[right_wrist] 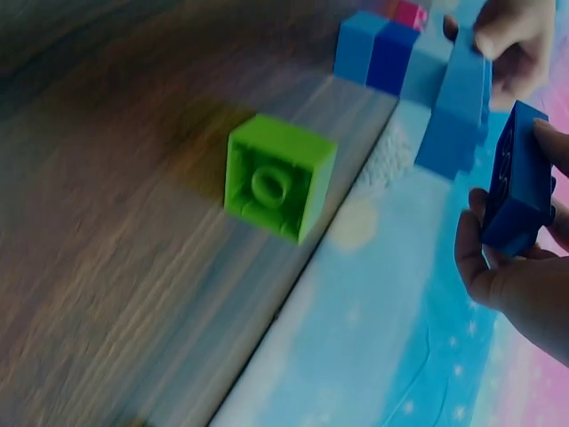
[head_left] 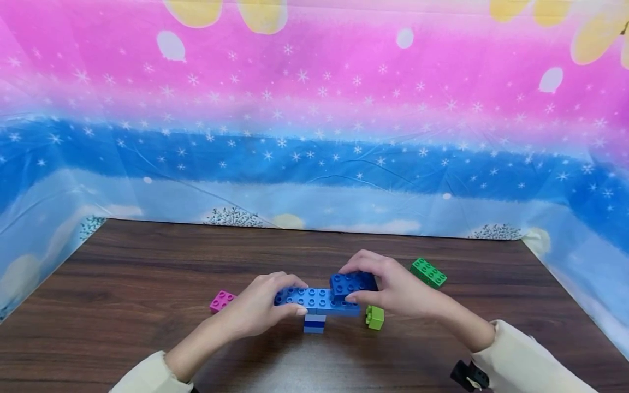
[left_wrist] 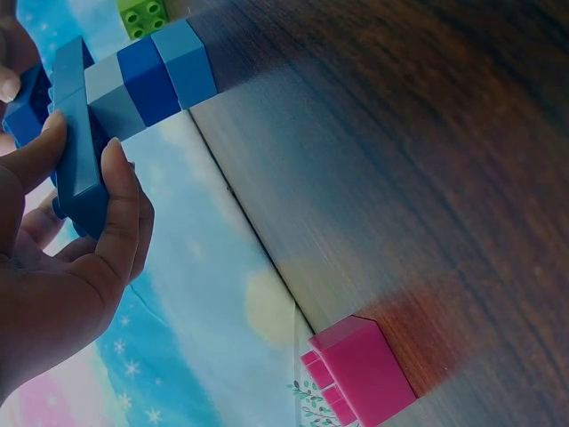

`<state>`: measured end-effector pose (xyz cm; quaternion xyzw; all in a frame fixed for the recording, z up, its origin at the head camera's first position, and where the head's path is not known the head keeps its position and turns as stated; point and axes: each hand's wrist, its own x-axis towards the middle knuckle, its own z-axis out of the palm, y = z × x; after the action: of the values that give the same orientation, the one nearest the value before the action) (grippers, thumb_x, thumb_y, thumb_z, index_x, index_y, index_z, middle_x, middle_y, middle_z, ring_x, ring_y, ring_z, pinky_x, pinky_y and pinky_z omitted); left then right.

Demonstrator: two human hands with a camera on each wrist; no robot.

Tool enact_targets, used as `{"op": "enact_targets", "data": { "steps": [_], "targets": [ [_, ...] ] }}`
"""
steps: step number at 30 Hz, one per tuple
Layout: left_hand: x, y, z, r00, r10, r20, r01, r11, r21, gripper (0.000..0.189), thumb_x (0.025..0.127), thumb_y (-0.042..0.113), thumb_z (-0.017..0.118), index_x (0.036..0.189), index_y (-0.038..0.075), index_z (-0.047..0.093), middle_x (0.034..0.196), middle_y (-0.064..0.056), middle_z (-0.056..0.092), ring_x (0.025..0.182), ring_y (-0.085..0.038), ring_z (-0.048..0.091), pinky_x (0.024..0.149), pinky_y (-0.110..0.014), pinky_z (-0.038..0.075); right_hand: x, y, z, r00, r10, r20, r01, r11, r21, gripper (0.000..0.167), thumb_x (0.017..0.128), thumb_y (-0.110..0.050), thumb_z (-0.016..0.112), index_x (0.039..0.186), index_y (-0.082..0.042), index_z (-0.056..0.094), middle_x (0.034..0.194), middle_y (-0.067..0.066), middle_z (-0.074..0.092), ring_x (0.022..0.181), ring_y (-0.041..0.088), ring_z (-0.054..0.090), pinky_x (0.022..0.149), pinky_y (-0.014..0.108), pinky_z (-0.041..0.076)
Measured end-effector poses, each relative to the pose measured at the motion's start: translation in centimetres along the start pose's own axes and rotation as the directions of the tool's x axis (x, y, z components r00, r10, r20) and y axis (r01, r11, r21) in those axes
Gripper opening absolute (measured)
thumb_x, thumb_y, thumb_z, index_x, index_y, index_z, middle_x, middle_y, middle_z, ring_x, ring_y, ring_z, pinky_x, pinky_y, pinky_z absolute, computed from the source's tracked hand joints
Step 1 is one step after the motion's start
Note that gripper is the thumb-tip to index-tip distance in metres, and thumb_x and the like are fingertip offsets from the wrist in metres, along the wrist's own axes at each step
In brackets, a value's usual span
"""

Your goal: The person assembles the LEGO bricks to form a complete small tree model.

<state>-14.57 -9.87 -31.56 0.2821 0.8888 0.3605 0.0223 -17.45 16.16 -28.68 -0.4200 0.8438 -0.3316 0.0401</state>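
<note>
Two light blue toy building bricks lie end to end across the top of a short column (head_left: 314, 323) of stacked blue bricks. The left hand (head_left: 257, 305) grips the left light blue brick (head_left: 308, 307) between thumb and fingers. Beside it, the right light blue brick (head_left: 339, 311) sticks out past the column. Over that brick, the right hand (head_left: 395, 286) pinches a dark blue brick (head_left: 346, 285) by its sides. A gap shows between the dark blue brick (right_wrist: 518, 182) and the light blue ones in the right wrist view.
A lime green brick (head_left: 375, 317) lies on its side right of the column, its hollow underside facing the right wrist camera. Beyond the right hand is a green brick (head_left: 428, 272). A pink brick (head_left: 222, 300) stands left. Printed cloth (head_left: 314, 164) hangs behind the wooden table (head_left: 147, 256).
</note>
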Motion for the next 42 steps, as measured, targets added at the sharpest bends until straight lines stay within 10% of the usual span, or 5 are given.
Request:
{"op": "enact_targets", "data": {
  "steps": [42],
  "targets": [
    [0.1,-0.2,-0.1,1.0,0.016,0.023,-0.015,1.0,-0.005,0.034,0.087,0.026,0.063,0.114,0.006,0.059,0.11,-0.01,0.06,0.101,-0.026,0.056,0.083,-0.044,0.046,2.1,-1.2,3.5,0.999,-0.017,-0.052,0.015,1.0,-0.024,0.03,0.084,-0.02,0.067,0.11,-0.006,0.061,0.105,0.003,0.057,0.088,0.012,0.054,0.073,0.024,0.048]
  ]
}}
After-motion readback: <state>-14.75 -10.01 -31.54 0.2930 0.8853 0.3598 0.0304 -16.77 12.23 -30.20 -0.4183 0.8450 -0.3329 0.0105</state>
